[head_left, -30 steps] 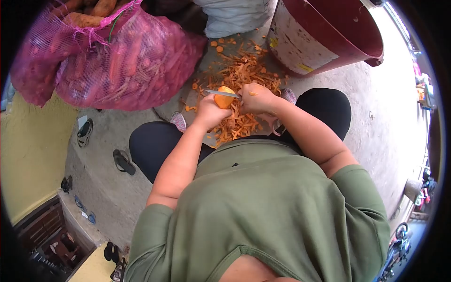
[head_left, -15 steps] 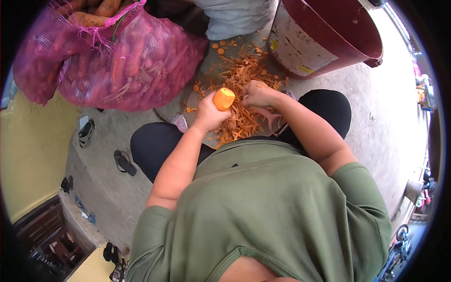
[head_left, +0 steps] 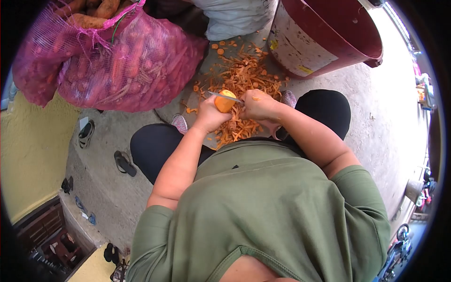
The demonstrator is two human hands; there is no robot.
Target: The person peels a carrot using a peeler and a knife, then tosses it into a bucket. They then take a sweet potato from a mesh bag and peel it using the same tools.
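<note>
My left hand (head_left: 211, 115) is wrapped round a thick, peeled orange carrot (head_left: 224, 104), its cut end tilted up. My right hand (head_left: 261, 105) grips a knife (head_left: 227, 97), whose thin blade lies across the carrot's upper end and points left. The knife's handle is hidden in my fist. A scrap of orange peel sticks to the back of my right hand. Below both hands, a heap of orange peelings (head_left: 244, 75) and small round end pieces covers the ground between my feet.
A pink mesh sack (head_left: 136, 66) full of unpeeled carrots stands at the upper left. Beside it is a pale sack (head_left: 235, 19). A dark red bucket (head_left: 305, 44) stands at the upper right. Loose sandals (head_left: 125, 163) lie on the concrete at left, near a yellow wall (head_left: 37, 150).
My right hand has turned, and the knife blade has come up onto the carrot's end, where it was away from it before. My left hand and the carrot have barely moved.
</note>
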